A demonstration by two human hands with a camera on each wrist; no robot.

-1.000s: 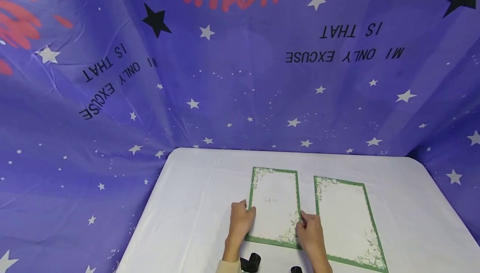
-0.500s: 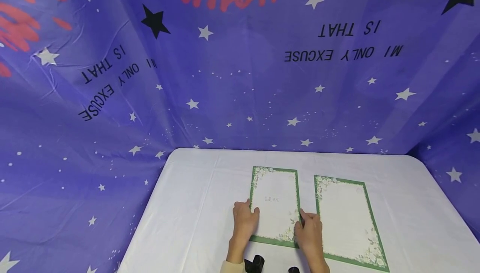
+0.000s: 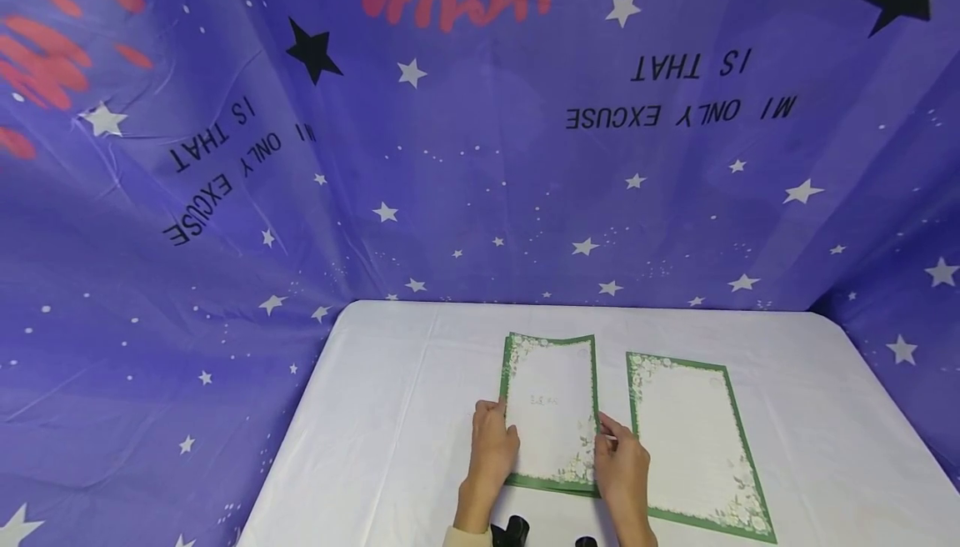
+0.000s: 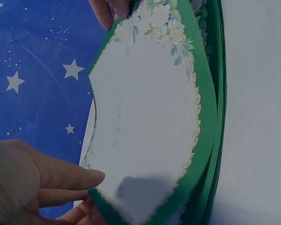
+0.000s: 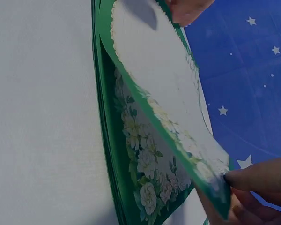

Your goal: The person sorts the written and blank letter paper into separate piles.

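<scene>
Head view: with closed fingers [image 4: 61, 198] of the left hand [image 3: 492, 440], pinching the top sheet [image 3: 551, 422] by its left edge; pinching its right edge likewise with the right hand [image 3: 624, 464], apparently to bow it clear of the stack [image 5: 145, 154] on the worktop [image 3: 375, 447], beside another sheet [image 3: 699, 443].

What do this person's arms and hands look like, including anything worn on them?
The left hand and right hand are bare, with no gloves visible. A cream fabric sleeve shows on the left forearm; none shows on the right forearm. A black, rounded device shows beside the left forearm, a smaller-looking black piece beside the right; how they attach is unclear.
</scene>
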